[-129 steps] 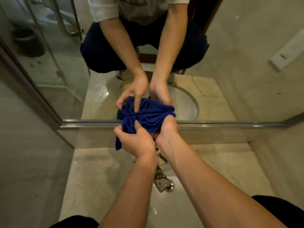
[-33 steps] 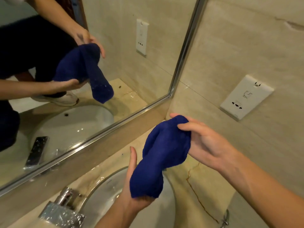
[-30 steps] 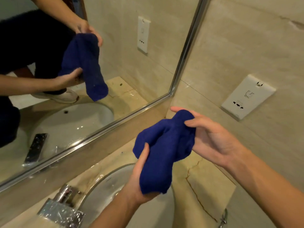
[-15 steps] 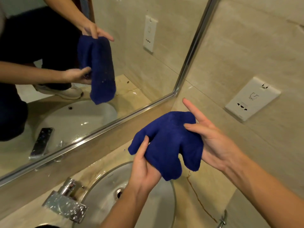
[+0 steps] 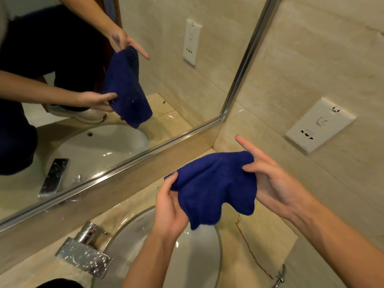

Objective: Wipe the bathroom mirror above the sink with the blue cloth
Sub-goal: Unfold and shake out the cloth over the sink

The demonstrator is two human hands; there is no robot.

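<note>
Over the sink, left hand and right hand pinch the blue cloth; best folded flat before touching the mirror.

A bathroom: a white sink set in a marble counter, a chrome tap at its left edge, a framed mirror above it.

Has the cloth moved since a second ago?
Yes. The cloth has spread wider between the hands and sits lower against the socket.
</note>
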